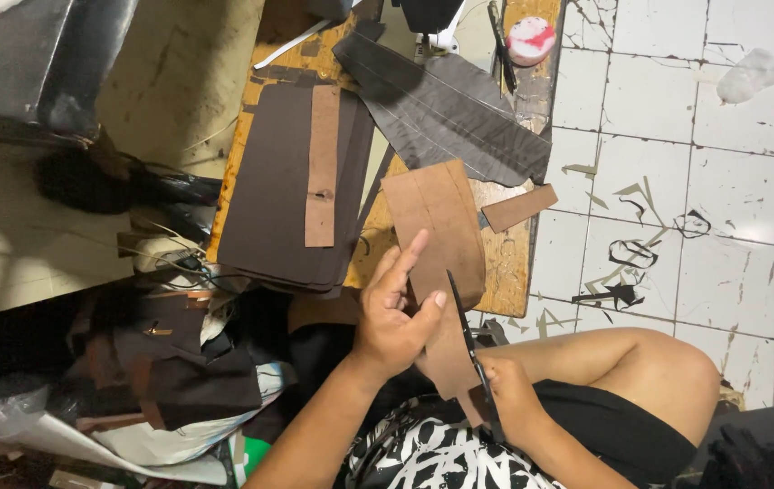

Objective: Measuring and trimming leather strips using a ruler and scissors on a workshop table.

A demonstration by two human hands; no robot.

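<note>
A seated person is cutting a brown leather strip (446, 272) at the lower centre of the frame, over the lap. The left hand (393, 312) is pinching the strip's edge between thumb and palm, its fingers stretched out toward the upper right. The right hand (506, 391) is closed around the handles of black scissors (468, 340), whose blades are lying partly open along the strip's right edge. The strip's upper end is resting on the near edge of a worn wooden table (505, 263) in the upper middle of the frame. On that table, to the left, a stack of dark brown sheets (269, 190) is carrying one narrow tan strip (322, 163); above and to the right, grey-black striped pieces (446, 109) are fanning out, and a small brown offcut (518, 208) is lying just beside the strip being cut. A round white and red container (530, 40) is sitting at the table's far end. Scraps are littering the white tiled floor (677, 181) at right.
</note>
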